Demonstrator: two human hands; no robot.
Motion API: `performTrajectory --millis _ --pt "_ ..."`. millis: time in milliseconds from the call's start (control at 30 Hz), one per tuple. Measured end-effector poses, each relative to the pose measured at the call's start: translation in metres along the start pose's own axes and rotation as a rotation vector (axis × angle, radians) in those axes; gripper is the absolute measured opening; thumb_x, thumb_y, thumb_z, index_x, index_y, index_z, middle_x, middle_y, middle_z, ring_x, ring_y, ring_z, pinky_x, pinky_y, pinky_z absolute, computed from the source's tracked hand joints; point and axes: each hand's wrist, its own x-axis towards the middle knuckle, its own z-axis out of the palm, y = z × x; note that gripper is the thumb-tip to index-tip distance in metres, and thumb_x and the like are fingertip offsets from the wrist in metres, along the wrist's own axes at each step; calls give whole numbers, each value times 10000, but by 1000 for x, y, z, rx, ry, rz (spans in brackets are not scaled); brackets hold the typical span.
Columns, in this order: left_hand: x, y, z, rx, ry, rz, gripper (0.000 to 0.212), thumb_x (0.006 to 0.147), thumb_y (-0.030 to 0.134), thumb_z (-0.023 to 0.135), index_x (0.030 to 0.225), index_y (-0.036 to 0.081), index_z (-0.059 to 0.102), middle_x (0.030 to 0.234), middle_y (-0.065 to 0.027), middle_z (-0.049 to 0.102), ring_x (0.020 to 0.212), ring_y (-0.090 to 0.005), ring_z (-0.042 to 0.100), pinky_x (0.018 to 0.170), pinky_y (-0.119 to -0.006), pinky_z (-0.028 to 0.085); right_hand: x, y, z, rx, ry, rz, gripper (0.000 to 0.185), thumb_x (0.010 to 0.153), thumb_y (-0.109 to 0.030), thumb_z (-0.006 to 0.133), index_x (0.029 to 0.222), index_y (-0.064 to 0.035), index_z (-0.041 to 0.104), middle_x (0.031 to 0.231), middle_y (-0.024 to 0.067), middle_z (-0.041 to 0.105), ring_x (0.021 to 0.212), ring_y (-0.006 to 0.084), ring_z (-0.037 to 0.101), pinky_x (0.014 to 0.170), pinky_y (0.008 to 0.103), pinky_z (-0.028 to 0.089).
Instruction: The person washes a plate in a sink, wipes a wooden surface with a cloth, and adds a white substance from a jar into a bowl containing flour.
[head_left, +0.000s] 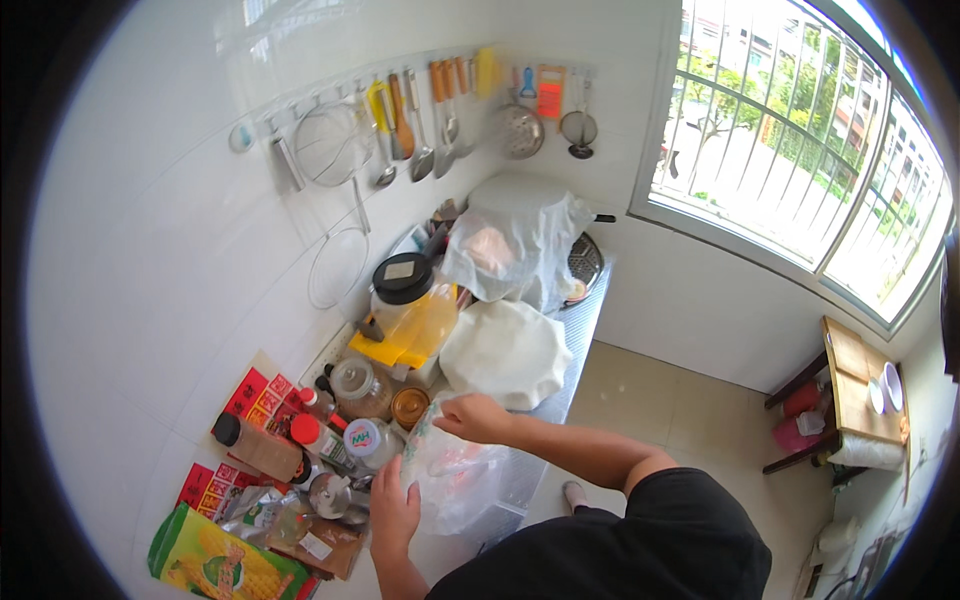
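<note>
A translucent plastic bag (465, 487) lies over something on the metal counter, with a green-patterned rim showing through at its upper left. My right hand (472, 418) is at the top edge of the bag, its fingers curled in on the plastic. At the bag's left side is my left hand (395, 502), fingers fairly straight and thumb apart, beside or touching the plastic. A white scalloped cover (506, 352) sits just beyond my right hand. Near my left hand stands a clear jar with a white lid (363, 438); a jar with a brown lid (410, 407) is close by.
Seasoning bottles (305, 429) and a green-and-yellow packet (225, 559) crowd the wall side. Farther along are a black-lidded container (403, 279) and a plastic-covered pile (517, 232). Ladles and strainers (334, 142) hang above. A wooden table (862, 375) stands under the window.
</note>
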Motion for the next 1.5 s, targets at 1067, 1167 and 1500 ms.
performTrajectory --millis 1067,1167,1500 --pt "34 487 346 29 -1064 950 504 822 261 558 1245 50 380 1142 -156 500 1042 -314 474 874 -373 394 -534 290 -198 297 426 813 390 760 -138 589 1096 -5 443 731 120 589 747 290 583 671 382 452" --pt "45 517 383 91 -1131 1052 508 818 256 564 1244 51 377 1116 -150 510 1011 -311 485 853 -374 403 -557 309 -204 364 517 954 354 760 -167 602 1054 -17 474 732 120 595 724 266 588 665 364 458" --pt "38 665 489 180 -1288 1414 524 791 232 586 1235 44 382 1063 -152 534 966 -313 512 824 -377 427 -672 373 -222 459 660 1133 432 812 -137 513 1218 -23 420 868 141 615 775 253 590 706 355 470"
